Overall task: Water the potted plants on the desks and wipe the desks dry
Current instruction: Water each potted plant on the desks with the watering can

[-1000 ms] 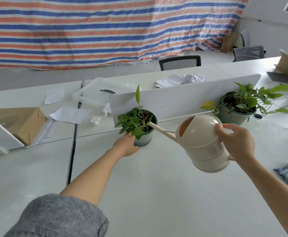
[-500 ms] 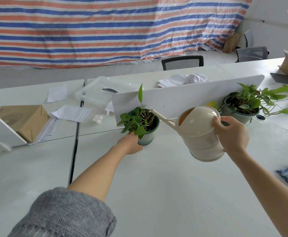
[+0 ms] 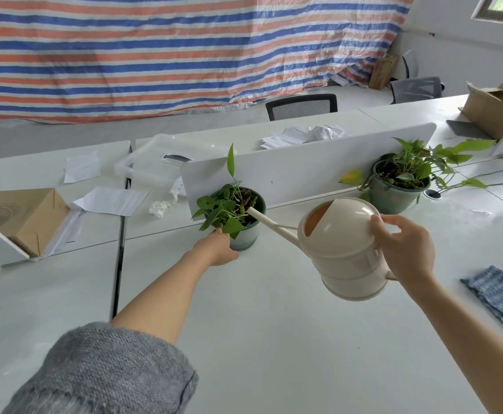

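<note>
A small green potted plant (image 3: 245, 234) stands on the white desk (image 3: 274, 339) in front of a white divider panel. My left hand (image 3: 219, 248) holds the pot's near left side at its base. My right hand (image 3: 402, 249) grips the handle of a cream watering can (image 3: 341, 246), which is tilted with its long spout tip over the soil of the small pot. A second, larger potted plant (image 3: 398, 192) with trailing leaves stands to the right by the divider. A blue patterned cloth (image 3: 497, 295) lies on the desk at the right edge.
The white divider panel (image 3: 319, 168) runs behind both pots. Left of it are a cardboard box (image 3: 20, 216), loose papers (image 3: 109, 201), a crumpled tissue (image 3: 162, 206) and a clear plastic bin (image 3: 151, 162). Another cardboard box (image 3: 498, 109) sits far right. A black chair (image 3: 302, 106) stands behind the desks.
The watering can moved toward the small pot and tilted further, so its spout tip now hangs over the soil. My left hand stayed on the pot.
</note>
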Motion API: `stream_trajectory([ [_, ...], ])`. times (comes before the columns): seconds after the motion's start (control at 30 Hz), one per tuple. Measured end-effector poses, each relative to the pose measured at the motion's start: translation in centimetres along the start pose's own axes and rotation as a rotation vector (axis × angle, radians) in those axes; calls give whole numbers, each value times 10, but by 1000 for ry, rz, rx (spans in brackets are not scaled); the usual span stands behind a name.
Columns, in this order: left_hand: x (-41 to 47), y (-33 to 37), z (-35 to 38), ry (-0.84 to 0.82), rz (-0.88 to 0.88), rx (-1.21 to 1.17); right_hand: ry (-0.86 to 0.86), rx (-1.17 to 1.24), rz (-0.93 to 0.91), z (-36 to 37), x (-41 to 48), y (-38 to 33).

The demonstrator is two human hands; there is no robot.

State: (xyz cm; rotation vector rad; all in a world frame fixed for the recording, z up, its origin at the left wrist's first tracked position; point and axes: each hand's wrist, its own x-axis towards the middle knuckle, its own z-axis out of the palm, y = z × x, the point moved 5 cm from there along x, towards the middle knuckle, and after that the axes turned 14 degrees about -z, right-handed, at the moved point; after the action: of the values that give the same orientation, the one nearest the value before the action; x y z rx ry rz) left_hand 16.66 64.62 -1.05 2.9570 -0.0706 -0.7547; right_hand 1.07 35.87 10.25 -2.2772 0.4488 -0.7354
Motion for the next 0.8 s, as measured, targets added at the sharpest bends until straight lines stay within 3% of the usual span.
stream_trajectory([
  [0.3, -1, -3, 0, 8, 12, -14, 97, 198, 105, 11, -11, 45],
  [0.47, 1, -2, 1, 18, 14, 11, 207, 305, 263, 20, -30, 81],
  [0.8, -2, -1, 0, 20, 6, 24, 340, 386, 431, 42, -62, 118],
])
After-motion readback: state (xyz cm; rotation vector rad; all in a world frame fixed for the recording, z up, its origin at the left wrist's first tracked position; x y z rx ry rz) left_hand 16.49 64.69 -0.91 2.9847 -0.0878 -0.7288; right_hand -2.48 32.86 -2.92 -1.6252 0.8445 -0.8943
